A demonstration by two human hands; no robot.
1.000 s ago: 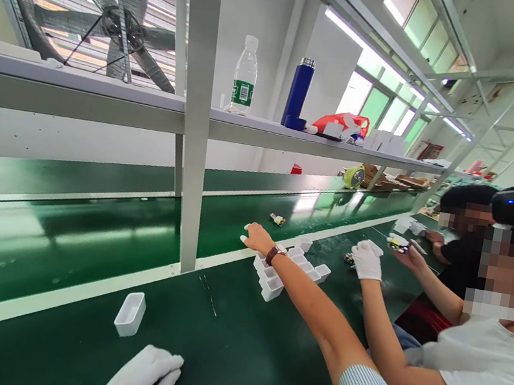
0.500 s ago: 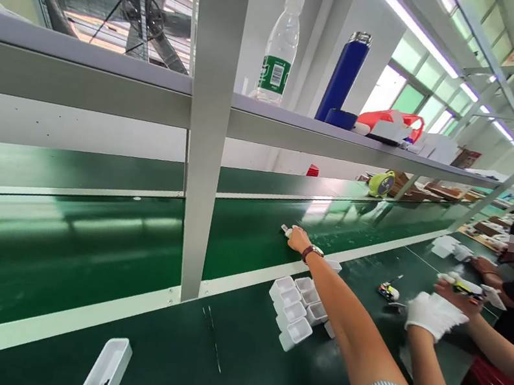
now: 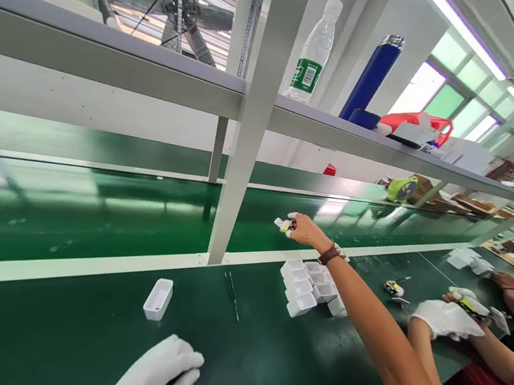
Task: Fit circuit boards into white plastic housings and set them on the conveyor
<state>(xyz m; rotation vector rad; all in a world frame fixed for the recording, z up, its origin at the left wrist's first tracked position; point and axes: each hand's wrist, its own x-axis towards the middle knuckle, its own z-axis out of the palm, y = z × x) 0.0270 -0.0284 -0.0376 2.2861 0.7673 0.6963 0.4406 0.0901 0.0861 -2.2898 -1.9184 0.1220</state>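
Observation:
My right hand (image 3: pixel 305 229), with a dark watch strap on its wrist, reaches over the green belt (image 3: pixel 176 205). Its fingers are closed on a small white and yellow part (image 3: pixel 285 225). At the bottom, my left hand (image 3: pixel 165 371) wears a white glove; the fingers are bent and slightly apart, with nothing seen between them. Beyond it on the dark green table stands a small white tray (image 3: pixel 158 299). Thin tweezers (image 3: pixel 232 296) lie to the right of that tray. Several white boxes (image 3: pixel 303 287) are grouped beside my right forearm.
A shelf post (image 3: pixel 256 120) rises in front, and the shelf holds a clear bottle (image 3: pixel 316 51) and a blue flask (image 3: pixel 372 77). At right, a co-worker's gloved hand (image 3: pixel 445 318) is near another device (image 3: pixel 469 305). A small device (image 3: pixel 393 288) lies on the table.
My left hand has come into view at the bottom. The view has shifted, and more of the part in my right hand shows, now lifted above the belt.

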